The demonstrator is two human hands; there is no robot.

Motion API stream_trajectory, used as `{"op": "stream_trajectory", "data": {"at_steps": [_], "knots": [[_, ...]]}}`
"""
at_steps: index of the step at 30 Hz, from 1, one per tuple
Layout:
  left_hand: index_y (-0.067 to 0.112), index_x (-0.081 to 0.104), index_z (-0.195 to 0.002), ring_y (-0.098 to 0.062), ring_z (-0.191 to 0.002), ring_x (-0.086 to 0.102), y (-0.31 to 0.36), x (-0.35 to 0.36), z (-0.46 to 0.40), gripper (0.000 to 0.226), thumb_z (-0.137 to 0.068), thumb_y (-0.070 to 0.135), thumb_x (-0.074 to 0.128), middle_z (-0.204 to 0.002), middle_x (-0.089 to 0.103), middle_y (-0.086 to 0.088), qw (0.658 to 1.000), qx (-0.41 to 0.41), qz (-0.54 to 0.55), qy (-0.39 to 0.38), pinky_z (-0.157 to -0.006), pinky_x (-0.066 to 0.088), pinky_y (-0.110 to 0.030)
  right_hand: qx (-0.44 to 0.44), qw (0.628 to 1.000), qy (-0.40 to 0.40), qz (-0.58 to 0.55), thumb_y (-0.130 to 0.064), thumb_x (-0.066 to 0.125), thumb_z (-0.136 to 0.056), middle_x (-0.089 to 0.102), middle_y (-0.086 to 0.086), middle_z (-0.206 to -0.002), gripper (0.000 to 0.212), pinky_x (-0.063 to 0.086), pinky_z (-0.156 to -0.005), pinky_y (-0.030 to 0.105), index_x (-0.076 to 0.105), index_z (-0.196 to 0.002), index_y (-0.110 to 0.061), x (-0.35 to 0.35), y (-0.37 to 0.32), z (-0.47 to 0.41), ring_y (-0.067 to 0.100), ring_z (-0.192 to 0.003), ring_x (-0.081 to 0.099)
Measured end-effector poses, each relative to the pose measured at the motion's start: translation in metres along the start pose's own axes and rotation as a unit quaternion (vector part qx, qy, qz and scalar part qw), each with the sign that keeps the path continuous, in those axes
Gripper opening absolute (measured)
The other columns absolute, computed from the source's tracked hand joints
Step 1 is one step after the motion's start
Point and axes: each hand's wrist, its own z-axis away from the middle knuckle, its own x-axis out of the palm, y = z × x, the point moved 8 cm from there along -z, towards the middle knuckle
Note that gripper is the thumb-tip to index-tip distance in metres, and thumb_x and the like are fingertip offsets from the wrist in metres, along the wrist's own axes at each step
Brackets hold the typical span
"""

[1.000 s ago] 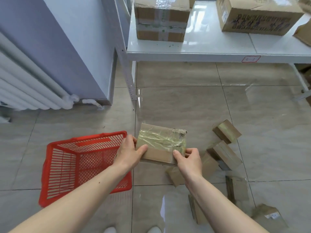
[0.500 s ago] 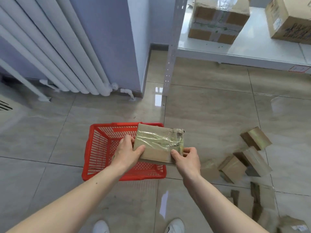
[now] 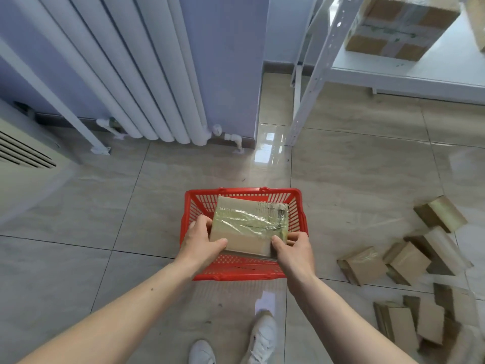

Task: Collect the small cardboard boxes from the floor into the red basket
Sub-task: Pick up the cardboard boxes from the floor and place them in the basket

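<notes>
Taped cardboard box (image 3: 249,227) held flat over the red basket (image 3: 187,219) — left hand (image 3: 200,241) grips its near-left corner, right hand (image 3: 294,249) pinches the near-right, thumbs on top. Long axis runs left-right, matching the basket's width; drop looks straight down. Other small boxes (image 3: 404,264) lie on the floor to the right — right hand nearer. No readable writing.

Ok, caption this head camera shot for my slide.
Both hands hold a taped cardboard box over the red basket.

no readable text, labels or numbers
</notes>
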Motion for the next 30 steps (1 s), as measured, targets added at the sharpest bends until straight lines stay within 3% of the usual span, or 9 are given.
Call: {"op": "stream_trajectory", "data": {"at_steps": [3, 11, 17, 24, 30], "knots": [[0.019, 0.051, -0.099, -0.026, -0.097, 0.058, -0.019, -0.001, -0.012, 0.036, -0.071, 0.025, 0.074, -0.105, 0.054, -0.005, 1.0, -0.017, 0.005, 0.01, -0.089, 0.05, -0.041, 0.002, 1.0, -0.015, 0.021, -0.029, 0.063, -0.09, 0.063, -0.003, -0.09, 0.018, 0.052, -0.081, 0.039, 0.053, -0.102, -0.019, 0.017, -0.002, -0.01, 0.021, -0.088, 0.065], [0.015, 0.054, -0.107, -0.026, -0.1, 0.056, -0.064, 0.022, -0.055, 0.038, -0.076, 0.024, 0.074, -0.109, 0.052, -0.006, 0.997, -0.067, -0.013, 0.032, -0.087, 0.047, -0.035, -0.012, 0.995, -0.027, 0.095, -0.034, 0.055, -0.096, 0.063, 0.003, -0.091, 0.021, 0.05, -0.074, 0.039, 0.051, -0.103, -0.014, 0.063, 0.003, -0.064, 0.024, -0.084, 0.062], [0.014, 0.057, -0.119, -0.026, -0.106, 0.059, -0.11, 0.052, -0.09, 0.043, -0.081, 0.025, 0.071, -0.114, 0.054, -0.006, 0.995, -0.095, -0.015, 0.008, -0.095, 0.047, -0.035, 0.012, 0.991, -0.028, 0.133, -0.031, 0.054, -0.098, 0.062, 0.002, -0.089, 0.018, 0.053, -0.083, 0.044, 0.051, -0.102, -0.014, 0.107, 0.038, -0.111, 0.025, -0.087, 0.063], [0.019, 0.056, -0.123, -0.021, -0.11, 0.061, -0.171, 0.09, -0.141, 0.044, -0.082, 0.025, 0.069, -0.119, 0.064, -0.001, 0.993, -0.113, -0.035, 0.0, -0.093, 0.048, -0.032, 0.027, 0.986, -0.039, 0.158, -0.026, 0.048, -0.1, 0.06, 0.002, -0.089, 0.012, 0.053, -0.088, 0.048, 0.049, -0.104, -0.015, 0.167, 0.089, -0.169, 0.024, -0.089, 0.062], [0.021, 0.056, -0.122, -0.024, -0.111, 0.062, -0.21, 0.122, -0.189, 0.045, -0.079, 0.031, 0.07, -0.12, 0.067, 0.0, 0.991, -0.122, -0.06, -0.016, -0.094, 0.051, -0.039, 0.028, 0.987, -0.045, 0.152, -0.023, 0.046, -0.102, 0.06, 0.002, -0.093, 0.012, 0.049, -0.081, 0.04, 0.049, -0.108, -0.014, 0.214, 0.117, -0.218, 0.019, -0.085, 0.058]]}}
